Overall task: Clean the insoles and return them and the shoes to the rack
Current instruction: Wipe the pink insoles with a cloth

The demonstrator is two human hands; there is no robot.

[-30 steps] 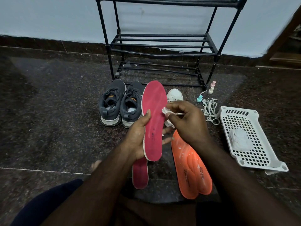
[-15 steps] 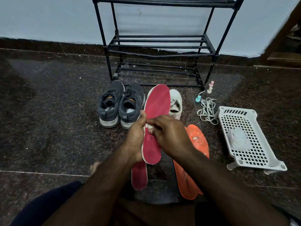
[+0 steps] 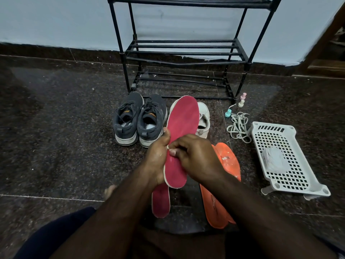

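My left hand holds a red insole upright by its left edge. My right hand presses a small white wipe against the insole's middle; most of the wipe is hidden by the fingers. A second red insole lies on the floor below. Orange insoles lie to the right, partly under my right forearm. Two grey sneakers stand before the black shoe rack. A white shoe shows behind the held insole.
A white perforated basket with a wad of white wipes lies on the dark stone floor at right. A coiled white cord and small pastel bottles sit beside the rack's right leg. The rack's shelves hold nothing.
My right hand with the wipe has slid down the red insole, from near its upper part to its middle. The insole has tilted slightly right.
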